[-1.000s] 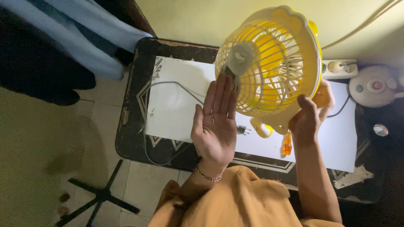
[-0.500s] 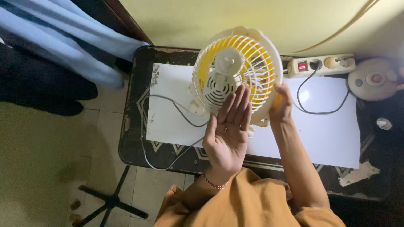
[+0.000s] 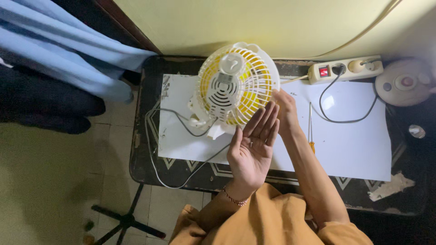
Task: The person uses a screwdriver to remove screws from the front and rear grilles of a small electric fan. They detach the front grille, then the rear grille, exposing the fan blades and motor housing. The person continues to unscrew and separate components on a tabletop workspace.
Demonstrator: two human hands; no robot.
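A small yellow and cream fan (image 3: 236,84) lies with its rear grille and motor housing facing up on a white sheet (image 3: 354,140). My right hand (image 3: 284,109) grips the fan's right rim. Just below the fan, my left hand (image 3: 253,145) hovers palm up, flat, fingers together and empty, its fingertips near the lower right of the grille. The fan's grey cord (image 3: 156,136) loops off to the left and over the table edge.
An orange-handled screwdriver (image 3: 310,131) lies on the sheet right of my right arm. A white power strip (image 3: 345,69) with a black cable plugged in sits at the back wall, beside a round cream appliance (image 3: 402,88). Blue cloth (image 3: 68,50) hangs at left. The table's dark patterned edge (image 3: 141,136) borders the floor.
The fan has swung from raised at the right down and left onto the sheet, rear side up. My left hand followed lower. The screwdriver is uncovered again.
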